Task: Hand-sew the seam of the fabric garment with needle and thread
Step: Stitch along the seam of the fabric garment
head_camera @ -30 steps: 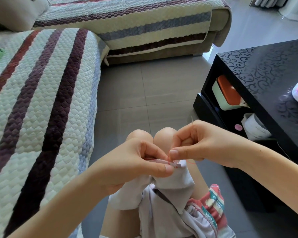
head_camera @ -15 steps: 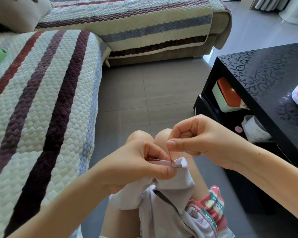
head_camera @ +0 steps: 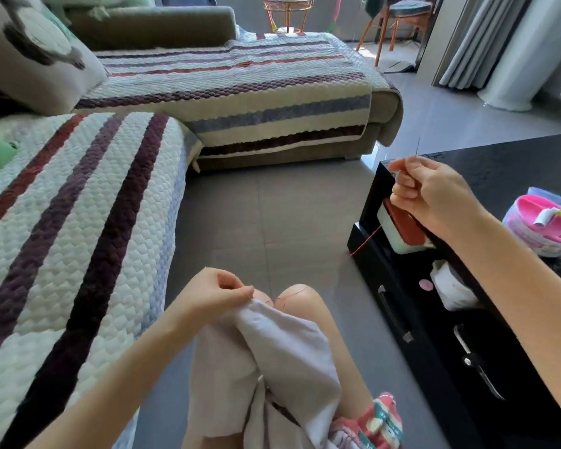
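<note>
Grey floor tiles (head_camera: 272, 222) form the background. They are bordered on the person's left by a quilted striped sofa cover (head_camera: 78, 228) and on the right by a black counter (head_camera: 515, 163). A pink plastic container (head_camera: 544, 225) stands on the counter top, and a red-lidded white box (head_camera: 402, 234) sits on the open shelf beneath it. The task item, a pale lilac-white garment (head_camera: 289, 345), lies draped over the person's lap and bare knees (head_camera: 300, 299), with its upper edge bunched at knee level. The left hand (head_camera: 214, 293) holds that upper edge. Its grip is closed, thumb and forefinger pinching the fabric at the seam, just beside the left knee. The right hand (head_camera: 431, 189) is held high and well apart from the garment, in front of the counter's near corner. Its grip is closed on the needle (head_camera: 418, 145), thumb against curled fingers, with the needle's thin shaft projecting upward above the knuckles. A red thread (head_camera: 366, 240) runs from below the right hand diagonally down toward the knees. A short length of it shows again across the right knee, next to the pinched seam. Between those two stretches the thread is too fine to trace.
</note>
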A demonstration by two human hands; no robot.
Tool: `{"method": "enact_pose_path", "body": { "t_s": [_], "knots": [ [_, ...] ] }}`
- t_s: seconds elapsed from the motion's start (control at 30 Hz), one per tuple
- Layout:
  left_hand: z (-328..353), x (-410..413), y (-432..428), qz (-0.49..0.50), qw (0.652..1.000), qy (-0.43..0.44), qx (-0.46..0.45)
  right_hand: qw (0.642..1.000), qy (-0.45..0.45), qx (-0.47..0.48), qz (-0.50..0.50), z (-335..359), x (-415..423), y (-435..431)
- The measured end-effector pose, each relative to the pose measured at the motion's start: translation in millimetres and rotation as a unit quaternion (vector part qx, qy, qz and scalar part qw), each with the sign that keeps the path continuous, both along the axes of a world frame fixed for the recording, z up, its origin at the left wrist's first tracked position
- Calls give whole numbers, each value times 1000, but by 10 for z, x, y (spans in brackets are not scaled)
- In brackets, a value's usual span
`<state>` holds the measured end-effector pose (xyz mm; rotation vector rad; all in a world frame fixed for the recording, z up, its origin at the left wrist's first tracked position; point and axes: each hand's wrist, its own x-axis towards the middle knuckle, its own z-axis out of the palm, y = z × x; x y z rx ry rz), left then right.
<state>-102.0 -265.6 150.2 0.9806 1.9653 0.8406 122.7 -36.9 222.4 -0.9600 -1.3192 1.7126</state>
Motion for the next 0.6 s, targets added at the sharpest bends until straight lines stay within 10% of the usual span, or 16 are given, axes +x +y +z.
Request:
{"method": "enact_pose_path", "body": {
  "t_s": [0.2, 0.6],
  "knots": [
    [154, -34, 452, -79, 973, 214, -28, 992, 121, 22, -15, 794, 70, 338],
    [2043, 792, 1730, -142, 939, -35, 313, 977, 13, 158, 146, 1974, -38, 330]
  ]
}}
